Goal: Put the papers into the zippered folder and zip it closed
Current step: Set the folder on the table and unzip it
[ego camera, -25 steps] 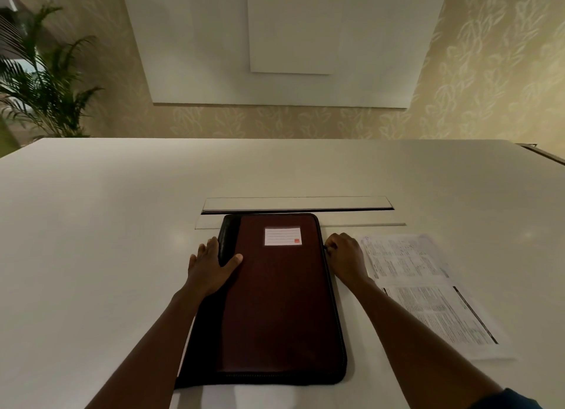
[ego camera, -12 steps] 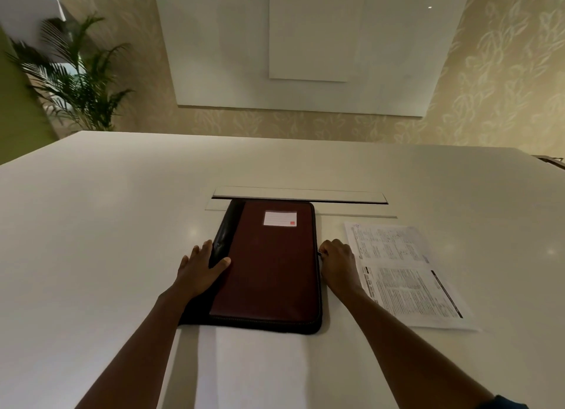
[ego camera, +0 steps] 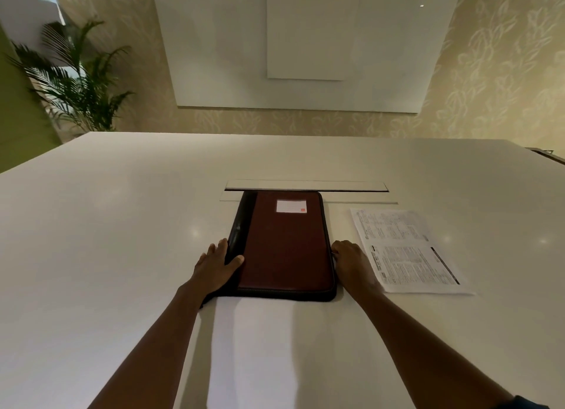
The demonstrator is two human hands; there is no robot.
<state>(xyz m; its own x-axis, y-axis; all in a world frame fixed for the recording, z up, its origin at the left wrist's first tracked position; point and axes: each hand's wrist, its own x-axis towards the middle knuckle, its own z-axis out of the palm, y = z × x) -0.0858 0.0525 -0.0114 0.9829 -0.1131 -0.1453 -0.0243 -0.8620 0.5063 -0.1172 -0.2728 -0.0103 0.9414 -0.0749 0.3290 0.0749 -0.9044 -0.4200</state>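
White table [ego camera: 122, 240], closed maroon zippered folder [ego camera: 287, 243], printed papers [ego camera: 403, 252] just right

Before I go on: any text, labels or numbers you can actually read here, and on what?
None can be read.
Label on the zippered folder: white card with a small red mark, no words legible.
Papers: dense print and a dark bar, too small and blurred to read.
Whiteboard: faint marks at top left, illegible.

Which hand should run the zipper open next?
Right. The right hand is pinched at the zippered folder's right edge, probably on the pull, beside the papers. The left hand pins the spine.
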